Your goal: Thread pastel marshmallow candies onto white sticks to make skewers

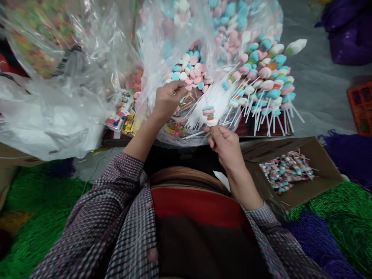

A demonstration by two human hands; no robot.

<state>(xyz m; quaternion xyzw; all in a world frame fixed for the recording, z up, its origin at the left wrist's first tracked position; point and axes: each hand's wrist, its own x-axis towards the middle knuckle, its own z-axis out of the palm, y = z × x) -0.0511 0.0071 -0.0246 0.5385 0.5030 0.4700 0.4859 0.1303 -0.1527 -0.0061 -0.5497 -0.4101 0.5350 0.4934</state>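
My right hand (225, 145) grips a marshmallow skewer (209, 115) near its threaded pieces. Blue, pink, green, red and white pieces are stacked on it, tip up. Over the left edge of a pile of loose marshmallows (193, 75), my left hand (170, 97) has its fingers curled together; whatever they may pinch is hidden. Between the hands lies a fan of white sticks (207, 104) on clear plastic. Small gummy rings (177, 129) show under the plastic below my left hand.
Finished marshmallow skewers (266, 85) are heaped at the table's right. A cardboard box (322, 176) of wrapped sweets stands below them. Clear bags (52, 112) cover the left side, beside printed packets (117, 118). Green fringe (43, 205) lies on the floor.
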